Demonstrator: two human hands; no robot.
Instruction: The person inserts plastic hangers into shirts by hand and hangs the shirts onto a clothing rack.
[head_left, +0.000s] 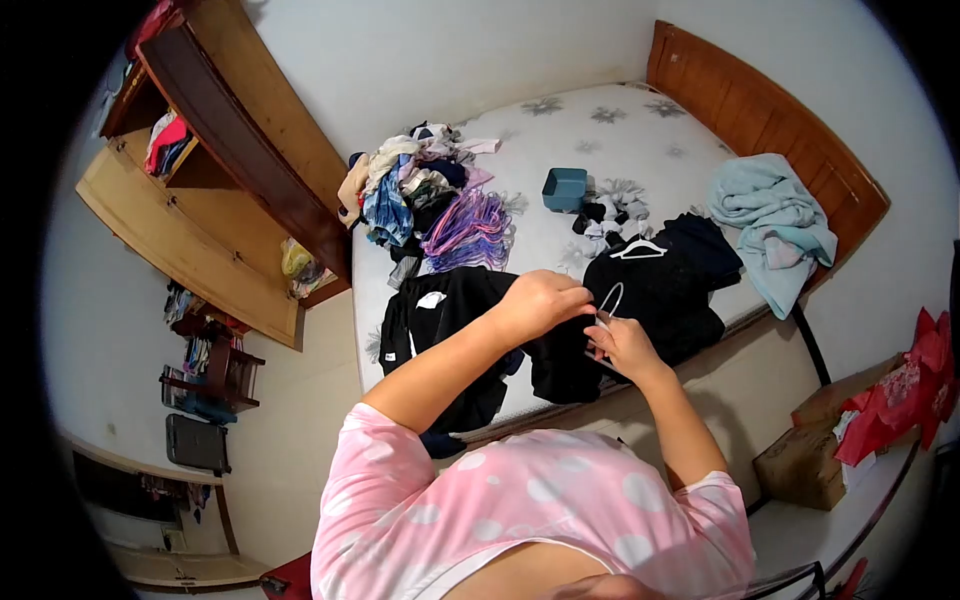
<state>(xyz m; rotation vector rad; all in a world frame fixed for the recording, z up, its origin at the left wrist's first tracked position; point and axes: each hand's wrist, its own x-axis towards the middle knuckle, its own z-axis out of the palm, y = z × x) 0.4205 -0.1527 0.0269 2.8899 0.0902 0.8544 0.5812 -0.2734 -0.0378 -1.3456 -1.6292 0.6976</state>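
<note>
My left hand (545, 304) is closed, its fingers pinching the edge of a black garment (562, 358) that hangs down at the bed's front edge. Close beside it on the right, my right hand (628, 348) is closed around a white hanger (612, 299), whose hook points up between the hands. Part of the hanger is hidden by my fingers and the cloth. Behind my right hand lies a black top (650, 300) with another white hanger (638, 249) at its neck. More black clothing (440, 330) is spread on the bed to the left.
On the bed (560, 130) are a heap of mixed clothes (400, 190), purple hangers (470, 230), a teal bin (565, 189), small black and white items (612, 218) and a light blue blanket (775, 220). A wooden wardrobe (250, 120) stands left; cardboard boxes (800, 467) are at right.
</note>
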